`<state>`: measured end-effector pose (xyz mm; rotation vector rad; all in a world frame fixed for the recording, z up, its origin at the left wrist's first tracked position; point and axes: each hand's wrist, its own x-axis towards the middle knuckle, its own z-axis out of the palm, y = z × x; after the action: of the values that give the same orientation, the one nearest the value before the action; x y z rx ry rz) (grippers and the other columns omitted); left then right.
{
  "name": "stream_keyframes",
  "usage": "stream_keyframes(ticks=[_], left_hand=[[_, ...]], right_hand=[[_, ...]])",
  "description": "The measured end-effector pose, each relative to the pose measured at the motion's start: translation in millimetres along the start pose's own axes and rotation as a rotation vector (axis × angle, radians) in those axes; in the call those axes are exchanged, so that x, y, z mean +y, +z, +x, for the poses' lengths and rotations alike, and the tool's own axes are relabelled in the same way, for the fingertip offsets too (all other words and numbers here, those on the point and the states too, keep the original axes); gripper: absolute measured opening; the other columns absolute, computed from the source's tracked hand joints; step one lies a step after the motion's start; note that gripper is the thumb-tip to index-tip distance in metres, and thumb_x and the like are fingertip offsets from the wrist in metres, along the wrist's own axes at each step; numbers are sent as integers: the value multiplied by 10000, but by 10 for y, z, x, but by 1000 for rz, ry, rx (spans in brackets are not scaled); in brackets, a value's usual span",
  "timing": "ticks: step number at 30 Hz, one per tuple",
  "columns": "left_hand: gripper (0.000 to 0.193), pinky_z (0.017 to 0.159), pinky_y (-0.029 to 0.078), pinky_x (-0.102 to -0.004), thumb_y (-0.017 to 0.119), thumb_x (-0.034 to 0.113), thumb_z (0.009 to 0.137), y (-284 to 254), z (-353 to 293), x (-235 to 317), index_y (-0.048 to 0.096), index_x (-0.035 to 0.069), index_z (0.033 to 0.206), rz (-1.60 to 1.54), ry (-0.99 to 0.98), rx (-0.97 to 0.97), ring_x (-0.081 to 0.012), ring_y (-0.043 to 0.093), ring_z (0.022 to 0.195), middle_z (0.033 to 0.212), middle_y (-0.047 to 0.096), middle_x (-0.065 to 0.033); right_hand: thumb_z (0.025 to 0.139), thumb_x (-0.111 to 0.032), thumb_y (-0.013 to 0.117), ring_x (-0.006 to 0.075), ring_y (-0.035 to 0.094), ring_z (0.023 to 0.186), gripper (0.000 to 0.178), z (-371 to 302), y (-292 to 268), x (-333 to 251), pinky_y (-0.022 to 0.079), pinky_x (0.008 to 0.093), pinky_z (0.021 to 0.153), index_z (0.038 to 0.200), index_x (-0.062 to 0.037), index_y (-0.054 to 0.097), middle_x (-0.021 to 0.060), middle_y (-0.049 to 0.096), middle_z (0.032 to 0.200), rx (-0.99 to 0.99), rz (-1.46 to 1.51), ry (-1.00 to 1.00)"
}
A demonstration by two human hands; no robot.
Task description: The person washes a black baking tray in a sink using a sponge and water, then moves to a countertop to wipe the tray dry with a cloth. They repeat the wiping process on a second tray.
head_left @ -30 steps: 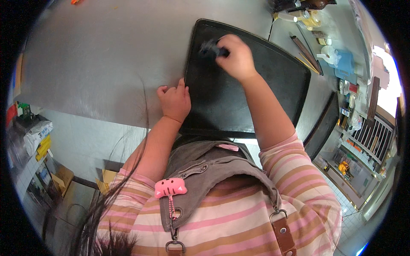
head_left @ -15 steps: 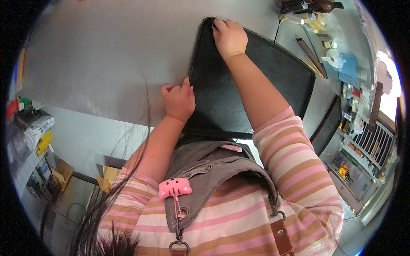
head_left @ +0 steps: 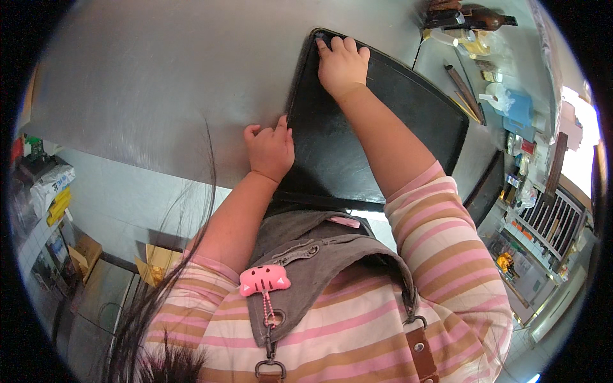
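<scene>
A black rectangular baking tray with a raised rim lies at an angle on the metal worktop. At its left rim is my left hand, index finger and thumb against the edge and the other fingers curled. My right hand reaches across the tray to its far left corner. Its fingers are bent down into that corner. Something small and dark shows by the fingertips there, mostly hidden under the hand, and I cannot make out what it is.
The metal worktop stretches to the left. Bottles, long sticks and a blue container stand or lie along the right. Another dark tray is at the right. Open cardboard boxes sit low at the left.
My right hand has shifted slightly within the tray's far left corner, its fingers now more spread. My left hand stays at the left rim. The view has tilted a little.
</scene>
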<state>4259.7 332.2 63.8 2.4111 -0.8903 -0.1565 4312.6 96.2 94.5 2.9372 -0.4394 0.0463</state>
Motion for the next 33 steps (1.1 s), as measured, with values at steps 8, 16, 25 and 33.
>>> stream_keyframes(ticks=[8, 16, 25, 33], left_hand=[[325, 931, 359, -477, 562, 217, 931, -18, 3, 35, 636, 60, 1205, 27, -22, -31, -261, 594, 687, 677, 607, -72], [315, 923, 363, -482, 567, 216, 933, -27, 38, 43, 635, 66, 1202, 69, -14, -55, -270, 596, 671, 663, 607, -71], [309, 918, 366, -479, 563, 206, 935, 47, 15, 13, 632, 70, 1204, 66, -13, -47, -277, 601, 676, 661, 606, -78], [290, 924, 358, -457, 566, 215, 926, 97, 21, -2, 655, 67, 1159, 109, 39, 63, -253, 605, 687, 659, 616, -66]], right_hand=[[943, -182, 507, 273, 590, 1044, 299, 9, -46, 353, 496, 412, 851, 1181, -165, 687, 55, 658, 1028, -207, -73, -10], [939, -205, 521, 275, 607, 1085, 291, -247, -63, 823, 528, 413, 865, 1179, -191, 686, 67, 666, 1075, -351, -118, 152], [940, -218, 528, 311, 612, 1105, 261, -718, -47, 1535, 533, 438, 881, 1116, -188, 718, 89, 671, 1128, -437, -116, 334], [876, -180, 557, 310, 640, 1118, 426, -1583, 293, 2699, 499, 422, 961, 1284, -259, 653, 117, 672, 1212, -469, 10, 742]])
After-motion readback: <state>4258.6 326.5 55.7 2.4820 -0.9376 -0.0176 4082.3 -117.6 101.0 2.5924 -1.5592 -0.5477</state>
